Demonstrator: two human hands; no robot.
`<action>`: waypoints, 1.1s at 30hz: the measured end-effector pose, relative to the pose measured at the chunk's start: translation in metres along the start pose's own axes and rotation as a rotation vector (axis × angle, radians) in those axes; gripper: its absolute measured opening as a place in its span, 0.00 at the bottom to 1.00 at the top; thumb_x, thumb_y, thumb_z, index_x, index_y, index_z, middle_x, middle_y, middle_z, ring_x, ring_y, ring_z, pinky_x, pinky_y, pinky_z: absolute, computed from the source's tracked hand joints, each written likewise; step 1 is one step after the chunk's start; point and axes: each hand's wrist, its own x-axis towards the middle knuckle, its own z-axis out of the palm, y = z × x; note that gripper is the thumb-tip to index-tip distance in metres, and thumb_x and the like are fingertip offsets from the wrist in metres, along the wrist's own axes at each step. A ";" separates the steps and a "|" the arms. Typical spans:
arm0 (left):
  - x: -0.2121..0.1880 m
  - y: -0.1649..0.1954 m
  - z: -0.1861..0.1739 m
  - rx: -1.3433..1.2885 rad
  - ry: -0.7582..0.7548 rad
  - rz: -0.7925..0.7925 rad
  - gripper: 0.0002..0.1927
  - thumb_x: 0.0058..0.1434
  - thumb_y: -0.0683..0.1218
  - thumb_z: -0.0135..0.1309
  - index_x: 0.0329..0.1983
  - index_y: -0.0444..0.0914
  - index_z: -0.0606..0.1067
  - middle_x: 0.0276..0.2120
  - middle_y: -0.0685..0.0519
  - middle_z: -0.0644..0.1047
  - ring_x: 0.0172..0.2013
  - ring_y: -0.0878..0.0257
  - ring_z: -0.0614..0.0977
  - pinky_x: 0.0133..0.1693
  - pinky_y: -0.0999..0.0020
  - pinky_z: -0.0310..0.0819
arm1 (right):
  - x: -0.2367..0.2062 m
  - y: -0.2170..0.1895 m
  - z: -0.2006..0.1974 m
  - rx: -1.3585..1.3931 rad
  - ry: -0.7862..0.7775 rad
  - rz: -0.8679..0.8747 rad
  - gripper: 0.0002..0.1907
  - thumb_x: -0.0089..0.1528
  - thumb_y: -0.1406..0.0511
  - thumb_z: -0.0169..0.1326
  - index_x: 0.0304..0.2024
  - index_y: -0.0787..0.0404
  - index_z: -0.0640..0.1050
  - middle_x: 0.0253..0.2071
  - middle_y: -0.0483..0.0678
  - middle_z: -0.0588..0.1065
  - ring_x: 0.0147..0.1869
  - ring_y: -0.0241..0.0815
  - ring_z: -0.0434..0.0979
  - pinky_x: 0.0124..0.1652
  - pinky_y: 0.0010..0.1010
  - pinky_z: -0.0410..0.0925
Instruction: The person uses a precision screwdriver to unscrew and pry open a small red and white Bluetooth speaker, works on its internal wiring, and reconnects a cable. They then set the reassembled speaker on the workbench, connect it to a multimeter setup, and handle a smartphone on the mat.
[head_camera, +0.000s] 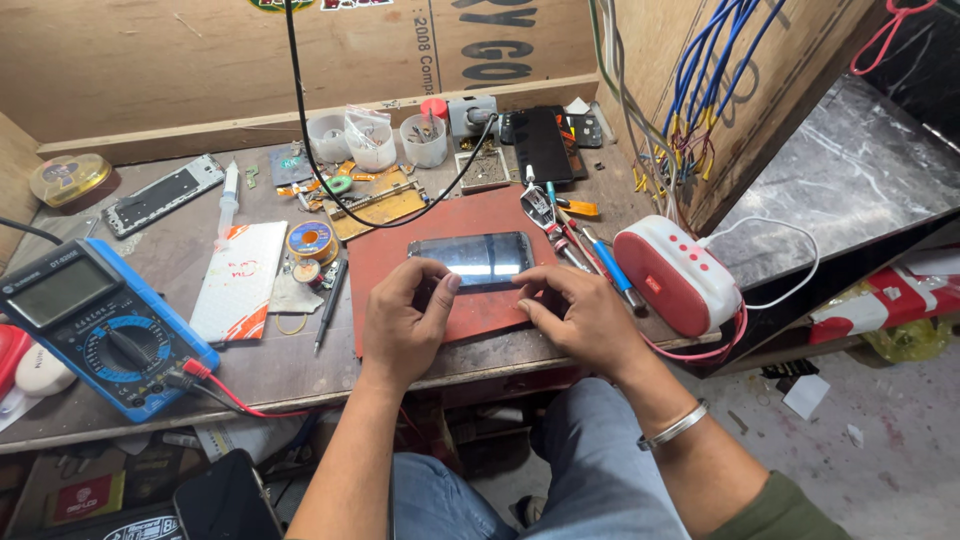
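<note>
A dark smartphone (478, 256) lies face up on a red-brown work mat (400, 255) in the middle of the bench. My left hand (400, 325) grips the phone's near left corner, thumb pressed against its edge. My right hand (580, 315) rests at the near right edge, fingertips touching the phone and mat. A silver bangle (672, 427) circles my right wrist.
A blue multimeter (95, 325) with red lead sits at left. A white and red speaker (675, 272) stands at right, screwdrivers and tweezers (580, 240) beside it. Solder spool (311, 240), white box (240, 280), small cups (372, 145) and another phone (540, 145) lie behind.
</note>
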 end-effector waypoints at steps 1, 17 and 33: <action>0.000 0.000 0.000 -0.006 0.000 -0.004 0.09 0.65 0.46 0.59 0.36 0.35 0.77 0.23 0.53 0.77 0.23 0.67 0.75 0.27 0.70 0.68 | -0.001 -0.001 -0.001 0.008 -0.003 0.025 0.15 0.58 0.67 0.61 0.48 0.59 0.81 0.36 0.47 0.82 0.37 0.38 0.83 0.39 0.29 0.74; -0.001 -0.001 -0.001 -0.005 0.003 -0.004 0.08 0.64 0.45 0.59 0.36 0.35 0.77 0.25 0.53 0.78 0.24 0.67 0.76 0.29 0.70 0.70 | -0.001 -0.003 0.001 0.046 -0.004 0.074 0.15 0.59 0.70 0.57 0.49 0.58 0.81 0.36 0.46 0.82 0.36 0.35 0.83 0.38 0.27 0.75; 0.000 0.001 -0.002 0.019 0.015 0.036 0.08 0.64 0.45 0.59 0.35 0.35 0.77 0.24 0.53 0.77 0.24 0.67 0.75 0.28 0.71 0.69 | 0.000 -0.005 -0.001 -0.016 0.011 0.034 0.12 0.59 0.67 0.60 0.45 0.58 0.82 0.38 0.47 0.82 0.36 0.38 0.82 0.38 0.29 0.73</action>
